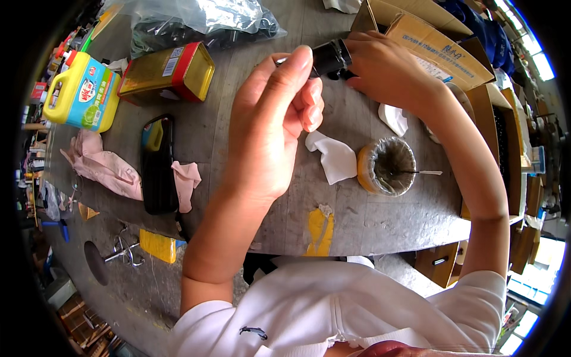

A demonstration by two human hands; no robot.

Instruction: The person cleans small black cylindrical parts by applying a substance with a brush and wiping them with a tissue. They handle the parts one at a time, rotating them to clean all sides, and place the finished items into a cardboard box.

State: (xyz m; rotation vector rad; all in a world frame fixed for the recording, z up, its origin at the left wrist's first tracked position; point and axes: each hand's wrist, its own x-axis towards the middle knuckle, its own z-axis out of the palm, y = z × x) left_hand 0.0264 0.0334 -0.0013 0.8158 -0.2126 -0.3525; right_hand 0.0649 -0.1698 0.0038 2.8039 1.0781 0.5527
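Observation:
A short black cylinder with a glossy end (329, 58) is gripped between the thumb and fingers of my left hand (273, 101), raised above the table. My right hand (389, 68) is just right of the cylinder, its fingers bent down toward the tabletop near the cardboard box. Small dark bits show by the right thumb, but what its fingers hold is hidden. Below the hands lie a crumpled white tissue (333, 156) and a plastic-lined yellow tub (386, 168) with a thin stick across its rim.
A yellow jug (83, 90), a gold-and-red tin (169, 72) and a plastic bag (202, 24) stand at the left and back. A black tray-like case (158, 178) lies by pink cloth (110, 163). An open cardboard box (437, 50) is at the back right.

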